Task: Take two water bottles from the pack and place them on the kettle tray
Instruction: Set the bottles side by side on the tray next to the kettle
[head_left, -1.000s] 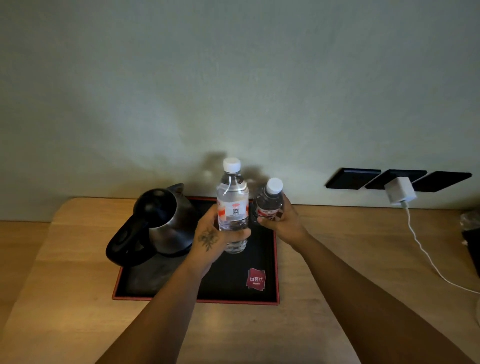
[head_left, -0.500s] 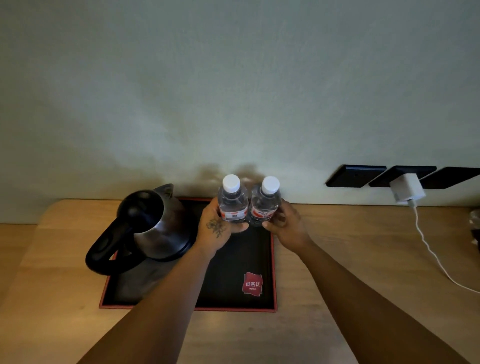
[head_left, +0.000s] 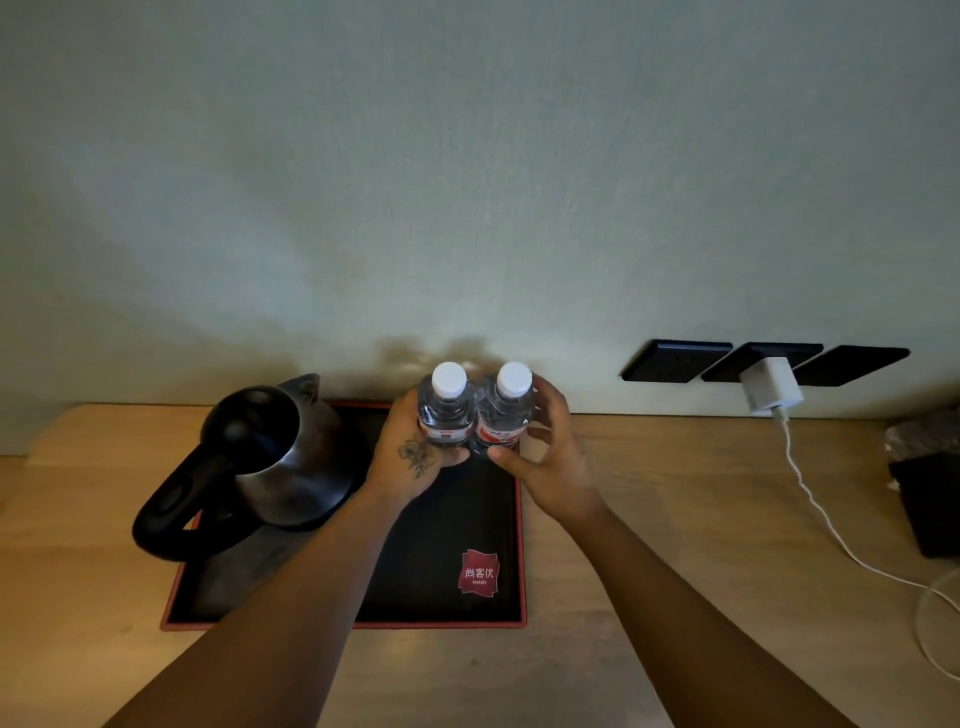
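Two clear water bottles with white caps and red-and-white labels stand upright side by side at the far right corner of the black, red-rimmed kettle tray (head_left: 521, 545). My left hand (head_left: 410, 462) is wrapped around the left bottle (head_left: 447, 410) from the left. My right hand (head_left: 556, 467) cups the right bottle (head_left: 506, 410) from the right, thumb at its base and fingers curled behind it. The bottles touch each other. Their bases are hidden behind my hands. The pack is out of view.
A dark metal kettle (head_left: 280, 457) with a black handle fills the tray's left half. Black wall sockets (head_left: 675, 358) hold a white charger (head_left: 771, 387), whose cable (head_left: 815, 509) trails over the wooden table at right. A dark object (head_left: 930, 499) lies at the right edge.
Both bottles came down from the air and moved back to the tray's far right corner, ending side by side. My hands followed and stayed on them.
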